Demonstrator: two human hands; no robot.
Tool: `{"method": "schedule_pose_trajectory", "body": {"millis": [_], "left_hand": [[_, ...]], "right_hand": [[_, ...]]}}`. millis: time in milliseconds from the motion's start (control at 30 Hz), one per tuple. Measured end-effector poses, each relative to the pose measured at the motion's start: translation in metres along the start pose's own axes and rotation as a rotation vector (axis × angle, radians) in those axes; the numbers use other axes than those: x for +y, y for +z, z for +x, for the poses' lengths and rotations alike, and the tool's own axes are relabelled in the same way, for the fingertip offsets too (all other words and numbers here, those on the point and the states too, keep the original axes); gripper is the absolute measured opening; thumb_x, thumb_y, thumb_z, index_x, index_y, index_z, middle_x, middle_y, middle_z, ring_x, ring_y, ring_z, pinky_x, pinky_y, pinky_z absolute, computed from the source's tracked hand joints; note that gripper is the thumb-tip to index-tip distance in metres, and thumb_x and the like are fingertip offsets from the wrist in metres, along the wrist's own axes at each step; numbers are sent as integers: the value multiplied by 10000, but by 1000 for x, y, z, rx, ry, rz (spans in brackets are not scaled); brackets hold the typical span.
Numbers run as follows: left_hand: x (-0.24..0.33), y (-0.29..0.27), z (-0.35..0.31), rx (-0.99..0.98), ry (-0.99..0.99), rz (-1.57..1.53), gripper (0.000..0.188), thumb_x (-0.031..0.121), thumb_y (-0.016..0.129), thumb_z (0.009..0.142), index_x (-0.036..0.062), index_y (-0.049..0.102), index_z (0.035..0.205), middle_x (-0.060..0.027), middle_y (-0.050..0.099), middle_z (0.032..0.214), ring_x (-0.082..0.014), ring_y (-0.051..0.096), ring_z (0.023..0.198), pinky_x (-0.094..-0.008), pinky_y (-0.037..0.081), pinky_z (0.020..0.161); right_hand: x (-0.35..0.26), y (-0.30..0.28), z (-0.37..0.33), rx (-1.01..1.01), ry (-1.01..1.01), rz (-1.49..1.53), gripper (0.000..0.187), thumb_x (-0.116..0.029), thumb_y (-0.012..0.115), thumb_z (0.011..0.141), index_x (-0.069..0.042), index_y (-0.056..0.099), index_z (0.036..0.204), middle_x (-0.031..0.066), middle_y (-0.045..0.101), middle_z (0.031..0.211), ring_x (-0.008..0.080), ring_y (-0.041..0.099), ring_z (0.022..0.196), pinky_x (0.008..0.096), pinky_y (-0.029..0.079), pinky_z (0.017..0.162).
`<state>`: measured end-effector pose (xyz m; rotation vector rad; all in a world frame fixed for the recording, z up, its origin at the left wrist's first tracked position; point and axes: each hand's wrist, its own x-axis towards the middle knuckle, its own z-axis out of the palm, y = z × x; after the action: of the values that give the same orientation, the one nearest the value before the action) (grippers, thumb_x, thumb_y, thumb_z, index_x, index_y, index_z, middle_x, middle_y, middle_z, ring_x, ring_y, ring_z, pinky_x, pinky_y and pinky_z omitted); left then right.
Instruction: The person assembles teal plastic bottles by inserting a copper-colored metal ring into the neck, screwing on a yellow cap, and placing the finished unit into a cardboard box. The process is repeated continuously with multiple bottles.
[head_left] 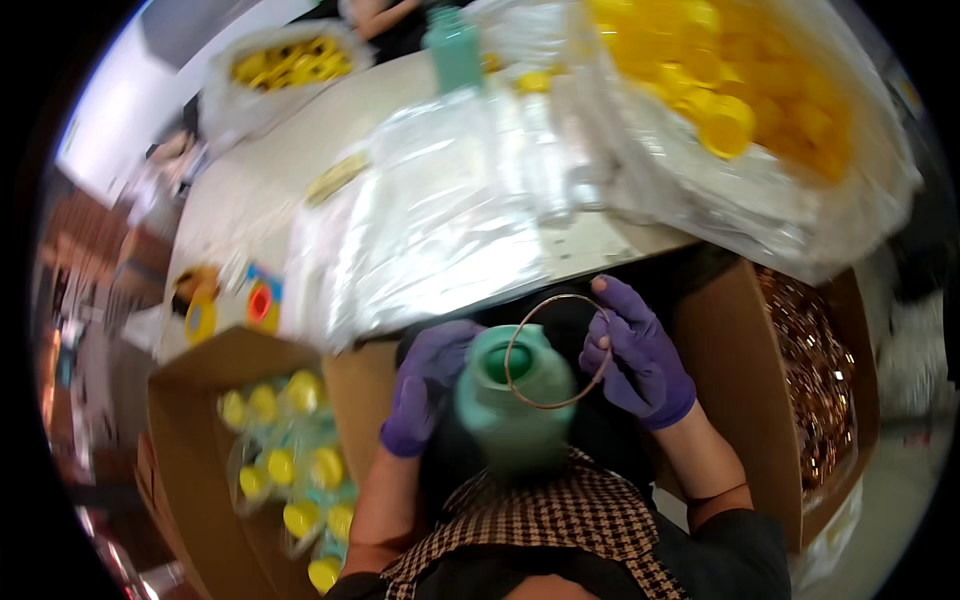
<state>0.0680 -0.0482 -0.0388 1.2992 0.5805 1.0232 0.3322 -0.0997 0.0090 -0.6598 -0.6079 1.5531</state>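
Observation:
A pale green plastic bottle or jar (515, 415) with a wide, uncapped mouth stands at my lap, slightly blurred. My left hand (432, 382), in a purple glove, is curled against its left side, with the fingertips partly hidden near the shoulder of the bottle. Thumb and fingers of my right hand (640, 358), gloved the same way, pinch a thin copper-coloured wire ring (548, 407). The ring hangs in front of the bottle's mouth and overlaps its right edge in view; whether they touch I cannot tell.
An open carton (200, 450) at left contains several yellow-capped bottles. Copper-coloured metal pieces (812, 390) fill a carton at right. On the table lie clear plastic bags (440, 220), a big bag of yellow caps (725, 125), a green bottle (454, 50) and a tape dispenser (262, 300).

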Motion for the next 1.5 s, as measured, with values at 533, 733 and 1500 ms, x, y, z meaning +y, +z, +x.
{"method": "schedule_pose_trajectory", "body": {"millis": [533,733,1500], "left_hand": [[0,2,-9,213,-76,112,592,204,668,877,0,483,1402,-126,504,1404,-224,447,1324,-366,317,1132],[-9,-1,-6,188,-146,186,566,229,660,917,21,486,1414,-120,505,1411,-224,446,1327,-362,317,1129],[-50,-14,-15,374,-107,207,307,187,516,997,-8,614,1212,-145,594,1300,-227,558,1210,-331,407,1044]], "right_hand": [[75,5,33,-93,-263,-894,405,-153,501,982,33,551,1338,153,540,1308,239,514,1202,331,381,1045],[94,-12,34,-67,-247,-910,463,-256,406,1026,67,508,1341,196,531,1353,293,502,1267,378,355,1096],[114,-21,46,-124,-449,-1001,331,-183,492,947,42,528,1187,191,580,1210,260,568,1115,382,433,1002]]}}
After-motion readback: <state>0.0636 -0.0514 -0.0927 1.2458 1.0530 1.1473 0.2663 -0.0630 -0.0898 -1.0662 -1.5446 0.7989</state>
